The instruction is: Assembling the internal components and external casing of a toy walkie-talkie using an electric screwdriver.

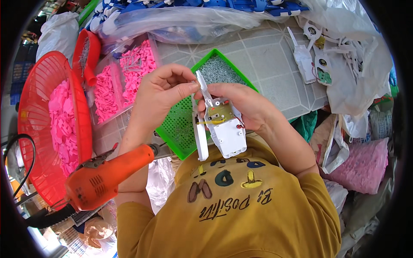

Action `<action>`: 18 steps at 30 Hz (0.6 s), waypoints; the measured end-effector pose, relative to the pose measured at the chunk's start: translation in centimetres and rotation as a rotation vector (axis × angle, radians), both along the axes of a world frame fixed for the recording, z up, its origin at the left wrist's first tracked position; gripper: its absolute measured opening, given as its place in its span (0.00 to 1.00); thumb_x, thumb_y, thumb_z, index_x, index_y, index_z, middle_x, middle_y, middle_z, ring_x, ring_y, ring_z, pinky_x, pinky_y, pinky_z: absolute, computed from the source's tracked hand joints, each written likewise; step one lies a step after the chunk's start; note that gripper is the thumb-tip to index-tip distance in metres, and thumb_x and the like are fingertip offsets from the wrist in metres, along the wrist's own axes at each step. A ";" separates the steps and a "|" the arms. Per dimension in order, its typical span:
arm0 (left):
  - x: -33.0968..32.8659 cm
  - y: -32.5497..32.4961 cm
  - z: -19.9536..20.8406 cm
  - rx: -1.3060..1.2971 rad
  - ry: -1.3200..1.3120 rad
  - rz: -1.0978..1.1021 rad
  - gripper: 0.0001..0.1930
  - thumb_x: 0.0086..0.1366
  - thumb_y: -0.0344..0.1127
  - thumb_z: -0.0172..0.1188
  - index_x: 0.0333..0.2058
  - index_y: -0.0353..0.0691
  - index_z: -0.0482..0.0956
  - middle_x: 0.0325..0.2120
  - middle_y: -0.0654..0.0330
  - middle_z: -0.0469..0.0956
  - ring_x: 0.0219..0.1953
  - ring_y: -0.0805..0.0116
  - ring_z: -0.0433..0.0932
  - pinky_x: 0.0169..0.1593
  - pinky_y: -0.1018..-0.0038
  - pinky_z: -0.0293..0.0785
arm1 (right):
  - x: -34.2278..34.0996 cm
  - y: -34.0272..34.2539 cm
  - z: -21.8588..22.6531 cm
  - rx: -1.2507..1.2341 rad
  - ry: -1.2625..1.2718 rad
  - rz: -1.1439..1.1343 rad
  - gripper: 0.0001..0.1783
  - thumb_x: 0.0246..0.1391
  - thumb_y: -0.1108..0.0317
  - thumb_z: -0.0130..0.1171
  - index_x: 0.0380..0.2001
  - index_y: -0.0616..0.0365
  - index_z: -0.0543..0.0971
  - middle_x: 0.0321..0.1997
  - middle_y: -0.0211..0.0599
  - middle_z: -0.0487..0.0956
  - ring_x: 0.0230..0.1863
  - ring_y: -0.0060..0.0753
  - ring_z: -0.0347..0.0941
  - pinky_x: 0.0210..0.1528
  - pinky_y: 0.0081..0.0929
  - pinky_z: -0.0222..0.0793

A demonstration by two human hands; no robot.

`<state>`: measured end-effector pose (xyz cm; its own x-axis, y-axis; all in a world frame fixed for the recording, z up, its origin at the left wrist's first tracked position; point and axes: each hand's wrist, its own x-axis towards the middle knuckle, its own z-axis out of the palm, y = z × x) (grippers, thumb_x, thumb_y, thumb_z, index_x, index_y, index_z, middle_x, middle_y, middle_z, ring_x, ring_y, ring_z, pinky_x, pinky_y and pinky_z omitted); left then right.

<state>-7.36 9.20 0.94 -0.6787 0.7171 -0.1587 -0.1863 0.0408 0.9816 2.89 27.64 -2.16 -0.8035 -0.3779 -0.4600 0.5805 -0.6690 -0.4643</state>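
Observation:
My right hand wraps round the upper part of a white plastic housing with a narrow neck. Inside the housing sit a small circuit board and thin yellow and red wires. Alongside its left edge hangs a slim white plastic part. My left hand is closed in a pinch at the neck; whatever is between its fingertips is too small to make out. Just beyond and below both hands lies a green perforated tray, with many small metal screws at its far end.
An orange power screwdriver hangs at the left by my forearm. Behind it stand a red basket of pink parts, clear bins of pink pieces and a red scoop. White housings lie far right; blue parts line the back.

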 end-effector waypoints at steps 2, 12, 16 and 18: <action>0.0 0.1 0.2 0.006 -0.007 -0.011 0.07 0.61 0.24 0.63 0.39 0.33 0.78 0.32 0.58 0.82 0.34 0.72 0.81 0.41 0.77 0.77 | 0.1 0.0 0.2 0.020 -0.012 -0.009 0.16 0.63 0.61 0.52 0.43 0.64 0.76 0.38 0.40 0.81 0.40 0.35 0.80 0.43 0.34 0.80; -0.5 -0.2 -0.6 -0.014 0.030 0.017 0.07 0.61 0.24 0.63 0.39 0.32 0.79 0.32 0.59 0.82 0.35 0.73 0.80 0.41 0.78 0.76 | 0.2 -0.1 -0.3 0.012 0.016 0.009 0.14 0.63 0.61 0.52 0.41 0.63 0.77 0.36 0.38 0.80 0.38 0.33 0.79 0.42 0.33 0.79; -0.5 -0.2 -0.7 0.010 0.008 0.007 0.07 0.61 0.24 0.63 0.39 0.32 0.79 0.32 0.59 0.82 0.34 0.73 0.81 0.41 0.77 0.76 | 0.2 -0.1 -0.7 0.012 0.041 0.013 0.14 0.63 0.61 0.52 0.41 0.63 0.77 0.37 0.38 0.80 0.39 0.33 0.78 0.42 0.32 0.79; -0.4 -0.1 -0.6 0.030 -0.025 -0.030 0.07 0.61 0.24 0.64 0.39 0.32 0.79 0.31 0.58 0.82 0.33 0.72 0.81 0.40 0.77 0.77 | 0.3 -0.1 -0.8 0.014 0.052 0.014 0.14 0.63 0.61 0.52 0.41 0.63 0.77 0.37 0.37 0.80 0.39 0.32 0.78 0.42 0.32 0.79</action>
<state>-7.81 9.09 0.33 -0.6529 0.7418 -0.1534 -0.2104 0.0170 0.9775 3.17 27.53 -2.95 -0.8210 -0.3829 -0.4234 0.5646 -0.6544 -0.5030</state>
